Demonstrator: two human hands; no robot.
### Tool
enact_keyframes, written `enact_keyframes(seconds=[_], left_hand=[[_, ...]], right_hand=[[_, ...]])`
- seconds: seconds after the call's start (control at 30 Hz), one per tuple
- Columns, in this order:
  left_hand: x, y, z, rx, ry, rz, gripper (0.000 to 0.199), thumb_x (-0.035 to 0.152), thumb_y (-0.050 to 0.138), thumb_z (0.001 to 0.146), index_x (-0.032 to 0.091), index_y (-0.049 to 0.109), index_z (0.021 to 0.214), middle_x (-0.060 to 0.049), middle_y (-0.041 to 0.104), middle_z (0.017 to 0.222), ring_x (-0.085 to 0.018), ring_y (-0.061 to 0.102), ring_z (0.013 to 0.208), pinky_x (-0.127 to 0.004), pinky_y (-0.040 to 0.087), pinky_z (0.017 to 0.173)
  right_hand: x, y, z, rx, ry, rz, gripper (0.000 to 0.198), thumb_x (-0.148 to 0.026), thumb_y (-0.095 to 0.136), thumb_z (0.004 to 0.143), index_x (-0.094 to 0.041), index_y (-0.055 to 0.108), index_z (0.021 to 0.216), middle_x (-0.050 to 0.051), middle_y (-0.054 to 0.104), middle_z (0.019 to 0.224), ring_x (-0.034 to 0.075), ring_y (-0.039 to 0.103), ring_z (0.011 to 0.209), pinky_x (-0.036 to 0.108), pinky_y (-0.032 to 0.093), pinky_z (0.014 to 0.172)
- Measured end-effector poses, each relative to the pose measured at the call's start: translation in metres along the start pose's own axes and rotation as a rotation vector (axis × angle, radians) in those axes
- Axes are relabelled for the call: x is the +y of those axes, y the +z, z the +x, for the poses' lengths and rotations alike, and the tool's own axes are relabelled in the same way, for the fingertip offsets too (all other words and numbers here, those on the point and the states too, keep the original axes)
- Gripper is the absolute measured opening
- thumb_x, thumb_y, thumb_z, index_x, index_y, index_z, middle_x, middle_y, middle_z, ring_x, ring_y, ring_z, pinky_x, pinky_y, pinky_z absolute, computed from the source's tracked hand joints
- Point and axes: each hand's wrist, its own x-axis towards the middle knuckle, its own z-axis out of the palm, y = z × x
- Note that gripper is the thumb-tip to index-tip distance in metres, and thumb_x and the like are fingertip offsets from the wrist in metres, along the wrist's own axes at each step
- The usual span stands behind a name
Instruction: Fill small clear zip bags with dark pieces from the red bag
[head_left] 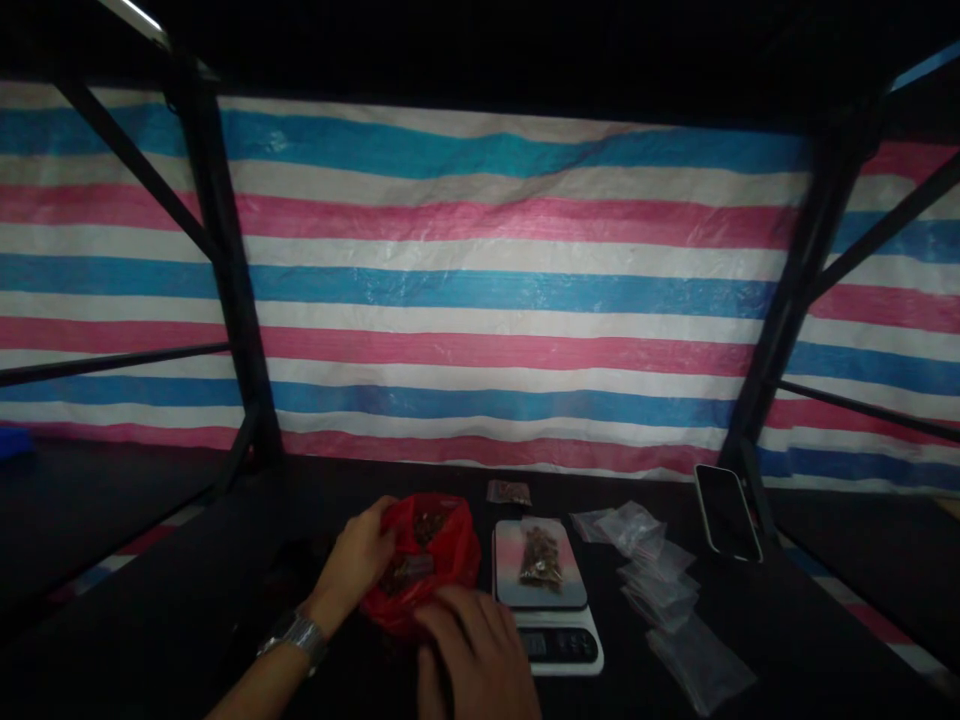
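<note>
Left hand grip pinches red bag rim open; right hand rests loosely on its near side, grasp unclear. Scale just right of grip. Keep mouth wide, scoop small.

Looks like a makeshift packing stall, not a proper shop: striped tarp across the whole back, dark metal frame poles at left and right, digital scale and small clear baggies lower centre.
</note>
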Motion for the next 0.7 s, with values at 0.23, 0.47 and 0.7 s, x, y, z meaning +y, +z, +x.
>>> enact_keyframes(seconds=[0.23,0.47,0.7], left_hand=[[-0.021,-0.01,0.004,0.156,-0.125,-0.228,0.025,0.032,0.059,0.107,0.015,0.066,0.124,-0.002,0.076,0.094,-0.017,0.075,0.078,-0.035,0.063,0.075],[-0.027,-0.009,-0.009,0.327,-0.099,-0.139,0.036,0.026,0.041,0.104,0.012,0.065,0.128,-0.012,0.08,0.105,-0.026,0.08,0.095,-0.041,0.063,0.088],[-0.008,-0.019,-0.047,0.048,0.367,0.285,0.074,-0.006,0.046,0.076,0.028,0.07,0.137,-0.007,0.056,0.164,-0.03,0.043,0.157,-0.057,0.032,0.13]], right_hand=[[0.044,-0.024,0.1,-0.631,-0.108,-0.18,0.035,-0.015,0.069,0.083,-0.018,0.078,0.117,0.012,0.081,0.118,0.03,0.063,0.124,0.045,0.041,0.112],[0.053,-0.04,0.12,-0.661,-0.129,-0.271,0.032,-0.008,0.058,0.093,-0.016,0.078,0.116,0.015,0.074,0.126,0.033,0.056,0.129,0.05,0.035,0.114],[0.045,-0.053,0.098,-0.724,-0.083,-0.115,0.019,-0.029,0.067,0.099,-0.021,0.082,0.105,0.009,0.075,0.133,0.032,0.055,0.133,0.049,0.032,0.121]])
